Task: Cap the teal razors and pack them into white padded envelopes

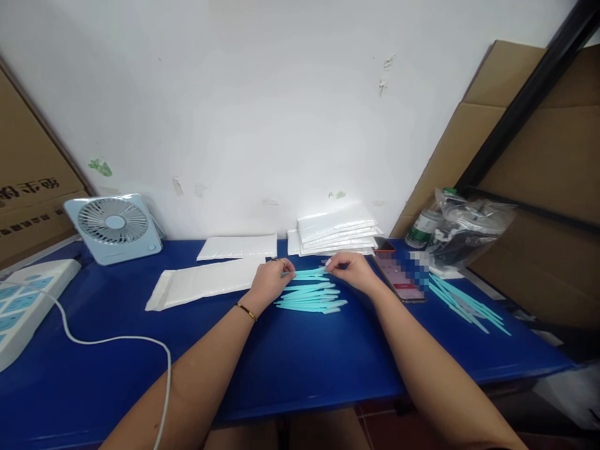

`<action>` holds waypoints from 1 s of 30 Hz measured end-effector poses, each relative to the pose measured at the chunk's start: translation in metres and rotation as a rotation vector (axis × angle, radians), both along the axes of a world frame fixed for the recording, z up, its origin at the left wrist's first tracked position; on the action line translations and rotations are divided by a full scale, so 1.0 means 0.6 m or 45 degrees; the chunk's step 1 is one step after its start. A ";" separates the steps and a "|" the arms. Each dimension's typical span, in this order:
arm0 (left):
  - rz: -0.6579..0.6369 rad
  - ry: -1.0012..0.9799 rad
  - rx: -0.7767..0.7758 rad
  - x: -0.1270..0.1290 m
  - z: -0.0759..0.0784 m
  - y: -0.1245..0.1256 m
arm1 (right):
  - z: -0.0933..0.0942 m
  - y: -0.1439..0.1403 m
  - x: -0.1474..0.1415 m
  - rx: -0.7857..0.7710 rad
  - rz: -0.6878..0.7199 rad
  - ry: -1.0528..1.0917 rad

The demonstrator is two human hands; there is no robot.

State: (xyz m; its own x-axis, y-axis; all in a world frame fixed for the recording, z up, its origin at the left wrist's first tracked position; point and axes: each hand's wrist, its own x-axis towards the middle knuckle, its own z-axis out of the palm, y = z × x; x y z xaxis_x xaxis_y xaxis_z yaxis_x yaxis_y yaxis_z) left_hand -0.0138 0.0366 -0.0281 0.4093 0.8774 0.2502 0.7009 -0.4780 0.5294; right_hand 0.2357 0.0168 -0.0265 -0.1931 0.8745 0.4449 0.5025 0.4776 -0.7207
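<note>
Thin turquoise sticks with pale, flattened tips, shaped like eyebrow razors [307,306], lie in a loose row on the blue table. At the far end of this row, my left hand [272,279] pinches the left end of a turquoise stick [310,273]. The fingertips of my right hand [351,270] are closed at its pale right end. Whether one stick or several are held is hard to make out. A long white padded mailer [206,283] lies flat beside my left hand, partly behind it.
White padded mailers [335,228] are stacked by the wall, with another mailer [237,247] left of them. A phone [396,278], more turquoise sticks [469,303] and a plastic bag [464,231] lie right. A fan [115,228], power strip [35,306] and white cable [117,339] occupy the left.
</note>
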 end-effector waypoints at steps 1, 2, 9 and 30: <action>-0.024 -0.003 -0.010 0.001 0.001 -0.002 | 0.002 -0.002 -0.002 -0.019 0.040 -0.009; -0.053 -0.003 -0.031 0.002 0.003 -0.004 | 0.004 -0.003 -0.001 -0.047 0.087 -0.025; -0.124 0.182 -0.035 0.009 0.010 -0.014 | 0.000 0.006 0.030 -0.127 0.036 -0.238; -0.175 0.525 0.279 0.030 -0.003 -0.031 | -0.012 0.007 0.031 -0.193 -0.171 -0.502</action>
State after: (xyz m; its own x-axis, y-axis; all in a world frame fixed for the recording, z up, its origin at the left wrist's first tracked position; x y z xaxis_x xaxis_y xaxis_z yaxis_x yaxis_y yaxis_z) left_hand 0.0041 0.0181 -0.0297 0.6215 0.7531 0.2157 0.7539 -0.6499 0.0969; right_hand 0.2540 0.0208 -0.0338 -0.2026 0.9531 0.2249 0.8034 0.2931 -0.5184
